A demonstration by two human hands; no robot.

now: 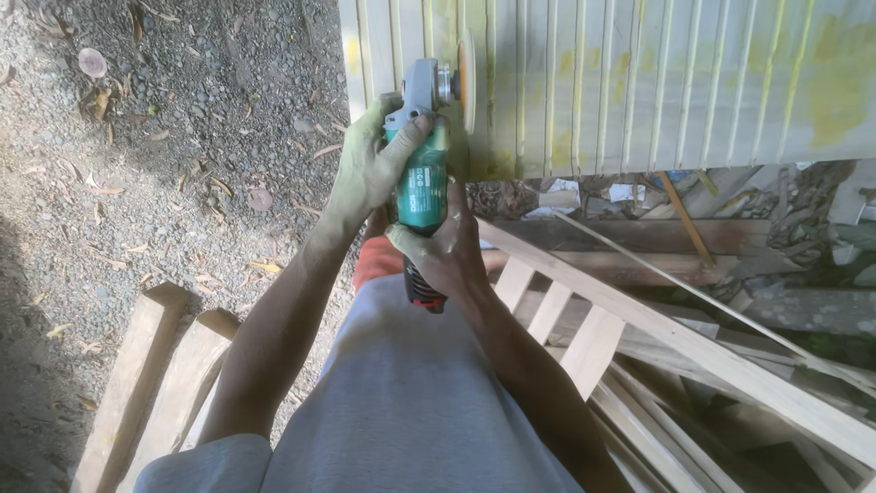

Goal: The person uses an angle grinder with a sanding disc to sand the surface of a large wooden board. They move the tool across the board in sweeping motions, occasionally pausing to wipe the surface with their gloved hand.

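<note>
Both hands grip a green-bodied angle grinder with a grey metal head [422, 160], which stands near the centre of the view, its head toward twelve o'clock. The left hand [370, 164] is dusted pale yellow-green, and its fingers wrap tight around the upper body just under the grey head, thumb across the front. The right hand [443, 251], at six o'clock of the left, has its fingers curled shut around the lower body, just above the red and black tail of the tool. The round orange-tan sanding disc [466, 78] sits at the head's three o'clock side, edge-on and against the pale slatted wooden panel with yellow stains [639, 82], which fills the upper right of the view. At four o'clock of the hands lies a light wooden frame with short crosspieces [584, 319], over a heap of loose planks and offcuts [712, 429]. At eight o'clock two brown timber beams [155, 383] rest on the grey gravel ground strewn with dry leaves [164, 137]. The person's grey shirt [411, 402] fills the bottom centre.
</note>
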